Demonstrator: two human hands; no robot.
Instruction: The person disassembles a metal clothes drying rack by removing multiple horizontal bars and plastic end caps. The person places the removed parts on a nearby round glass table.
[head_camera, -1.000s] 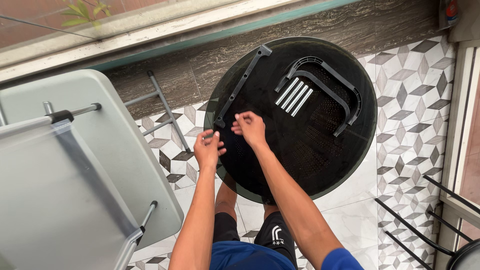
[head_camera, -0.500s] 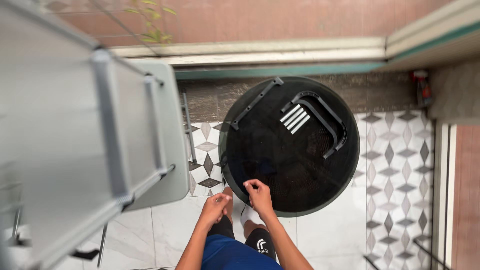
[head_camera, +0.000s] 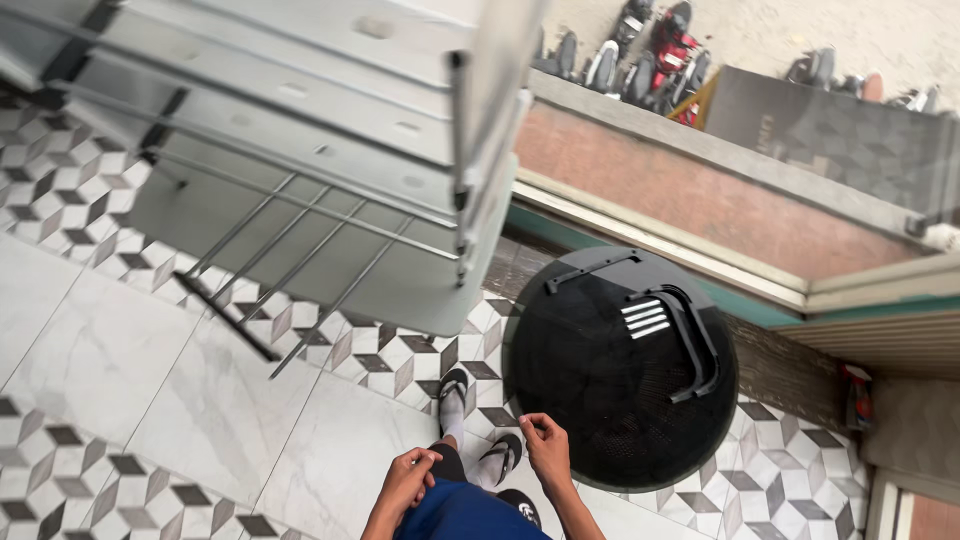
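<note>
Both hands pulling back off the round tabletop (head_camera: 600, 400); right hand (head_camera: 548, 445) pinching something tiny at its 6 o'clock rim, left hand (head_camera: 408, 478) curling loosely; tiny, easily dropped, pinch firmly.

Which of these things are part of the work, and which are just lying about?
In the work:
round black table
straight black bar
curved black frame
four white rods
left hand and right hand, fingers pinched, near the table's edge

Lying about:
grey folding table
patterned floor
parked scooters beyond the wall
</note>
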